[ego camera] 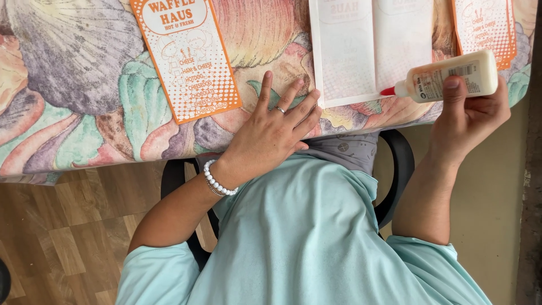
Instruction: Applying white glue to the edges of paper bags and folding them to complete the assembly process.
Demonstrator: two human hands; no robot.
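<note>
Right hand (pixel 471 116) grips glue bottle (pixel 446 78), red nozzle at white sheet (pixel 370 48) edge; left hand (pixel 271 133) flat, open, empty. Hard squeeze could flood tablecloth (pixel 73 85).

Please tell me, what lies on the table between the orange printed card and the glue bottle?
In the head view, the left hand rests flat there, then a white paper sheet before the glue bottle; the orange card lies left.

Left hand (pixel 274 127) flat, fingers spread; right hand (pixel 468 113) gripping.
</note>
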